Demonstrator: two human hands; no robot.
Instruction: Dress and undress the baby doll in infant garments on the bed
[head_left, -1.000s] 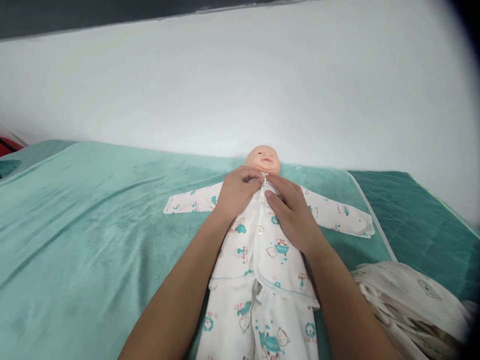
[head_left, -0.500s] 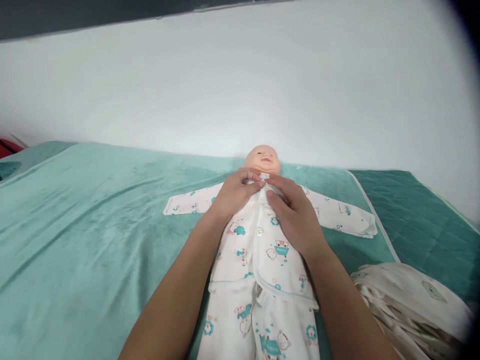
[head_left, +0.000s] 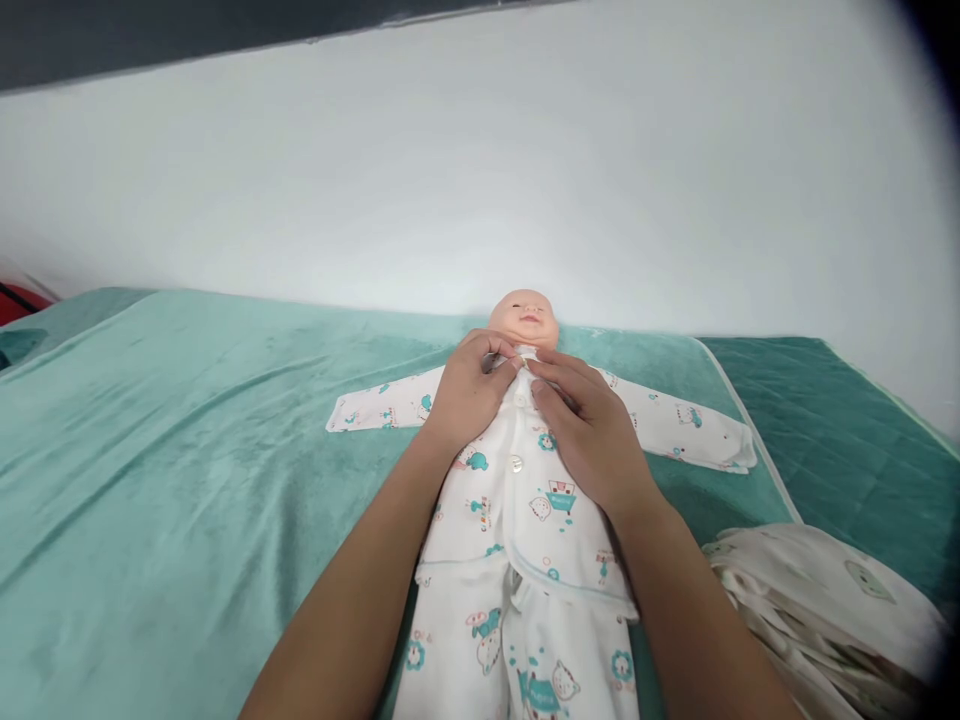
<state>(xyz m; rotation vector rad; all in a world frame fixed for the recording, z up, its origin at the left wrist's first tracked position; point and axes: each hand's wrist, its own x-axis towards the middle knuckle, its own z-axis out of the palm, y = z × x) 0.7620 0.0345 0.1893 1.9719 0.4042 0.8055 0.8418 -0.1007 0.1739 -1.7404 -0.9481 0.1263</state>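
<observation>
A baby doll [head_left: 523, 315] lies on its back, dressed in a white printed baby shirt [head_left: 480, 490] and matching trousers [head_left: 457, 640]. Both sleeves stretch out sideways. My left hand [head_left: 474, 385] pinches the shirt's front edge just under the doll's chin. Facing it, my right hand [head_left: 589, 415] holds the other side of the collar, thumb and fingers closed at the top button. The fingertips nearly meet there and partly hide that button. Lower down the front, a pale button [head_left: 516, 464] shows on the shirt's middle line.
A light green blanket [head_left: 187, 450] lies under the doll, over a darker green quilted cover [head_left: 810, 420] at the right. Folded white printed cloth [head_left: 825, 590] is heaped beside my right forearm. A pale wall [head_left: 450, 170] rises behind. Something red [head_left: 19, 300] shows at the far left.
My fingers have shifted slightly at the collar, with the left thumb and the right forefinger closer to the top button. The doll and the cloth have stayed in place.
</observation>
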